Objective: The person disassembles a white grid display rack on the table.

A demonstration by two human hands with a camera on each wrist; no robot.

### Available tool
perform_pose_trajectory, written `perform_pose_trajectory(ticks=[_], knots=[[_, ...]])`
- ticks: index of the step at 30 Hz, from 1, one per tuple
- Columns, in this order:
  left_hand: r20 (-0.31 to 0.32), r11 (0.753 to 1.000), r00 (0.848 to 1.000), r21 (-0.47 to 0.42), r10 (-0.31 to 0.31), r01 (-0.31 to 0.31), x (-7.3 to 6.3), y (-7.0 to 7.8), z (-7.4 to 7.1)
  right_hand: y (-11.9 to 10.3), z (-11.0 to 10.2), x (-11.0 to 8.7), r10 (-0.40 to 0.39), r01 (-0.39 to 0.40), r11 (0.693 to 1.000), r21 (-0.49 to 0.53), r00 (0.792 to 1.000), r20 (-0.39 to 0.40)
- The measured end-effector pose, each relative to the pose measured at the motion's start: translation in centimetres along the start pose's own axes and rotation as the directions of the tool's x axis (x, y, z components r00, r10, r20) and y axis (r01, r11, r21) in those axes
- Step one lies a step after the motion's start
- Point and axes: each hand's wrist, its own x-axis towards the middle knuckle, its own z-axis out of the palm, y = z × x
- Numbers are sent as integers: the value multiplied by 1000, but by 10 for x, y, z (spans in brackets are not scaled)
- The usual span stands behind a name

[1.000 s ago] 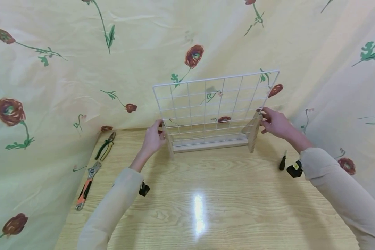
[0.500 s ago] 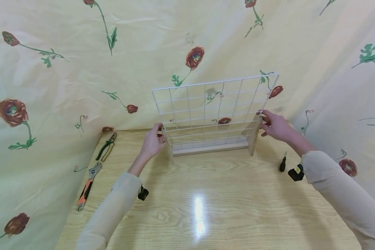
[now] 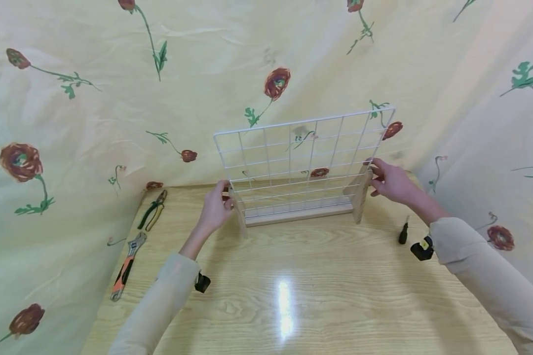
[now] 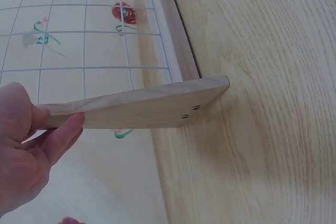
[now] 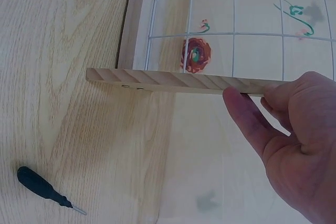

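Note:
A small rack with a white wire grid (image 3: 289, 148) stands upright on the table, its grid leaning back. It has a wooden bottom bar (image 3: 299, 216) and wooden side panels. My left hand (image 3: 215, 209) holds the upper end of the left side panel (image 4: 131, 107) between thumb and fingers. On the other side, my right hand (image 3: 393, 183) pinches the top of the right side panel (image 3: 359, 202). Both wrist views show two screw heads low on the outer face of each panel. Some fingertips are hidden behind the panels.
Pliers (image 3: 152, 212) and an adjustable wrench (image 3: 129, 266) lie along the table's left edge. A black screwdriver (image 3: 403, 233) lies right of the rack. Flowered cloth (image 3: 195, 88) hangs close behind and on both sides. Bare wood-grain table (image 3: 257, 276) lies in front.
The rack's left end and my left hand have shifted a little toward me. The right end has moved less. Both hands keep their hold, and the head view has tilted slightly.

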Motion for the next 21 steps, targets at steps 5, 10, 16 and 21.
perform_pose_trajectory(ticks=[5,10,16,21], knots=[[4,1000,1000,-12,-20,20,-4,2,-1,-1,2,-3,-2,3,1000,15,1000,-7],[-4,1000,1000,-25,-11,11,-7,1,-1,-3,4,-4,-16,16,1000,5,1000,-11],[5,998,1000,-63,-30,30,-13,1,-2,-4,7,-6,-56,56,998,-7,998,-25],[-1,996,1000,-88,-27,26,-18,0,-2,-4,9,-6,-76,75,997,-28,997,-28]])
